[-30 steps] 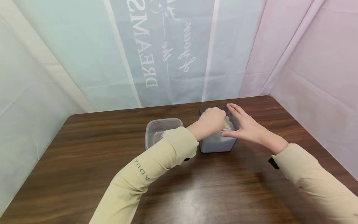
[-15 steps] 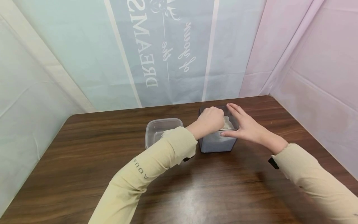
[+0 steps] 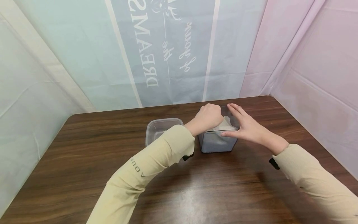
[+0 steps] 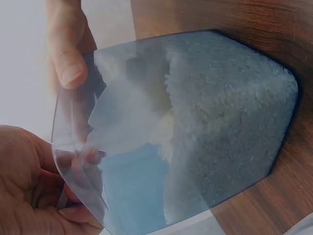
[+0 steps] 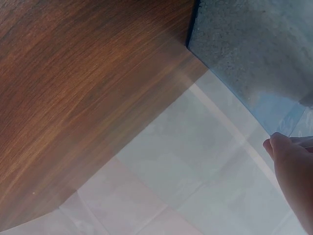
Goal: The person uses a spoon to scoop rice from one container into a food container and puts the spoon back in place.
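A clear, smoky-blue container (image 3: 219,143) with white rice (image 4: 230,112) in it stands upright on the table. My left hand (image 3: 208,116) is at its open top, fingers curled round the thin pale handle of what looks like a translucent scoop (image 4: 122,117). In the left wrist view the scoop's bowl shows through the wall, beside the rice. My right hand (image 3: 247,127) holds the container by its rim at the right, thumb on the near wall and fingers at the far side. In the right wrist view, only part of that hand (image 5: 293,166) shows at the rim.
A shallow clear plastic tub (image 3: 151,130) stands left of the container, partly hidden behind my left sleeve (image 3: 156,158). Both stand on a brown wooden table (image 3: 84,161). A printed cloth (image 3: 173,62) hangs behind the table's back edge, with pale cloth at both sides.
My left hand has moved slightly up and to the left over the container, exposing more rice. My right hand and the container have stayed in place.
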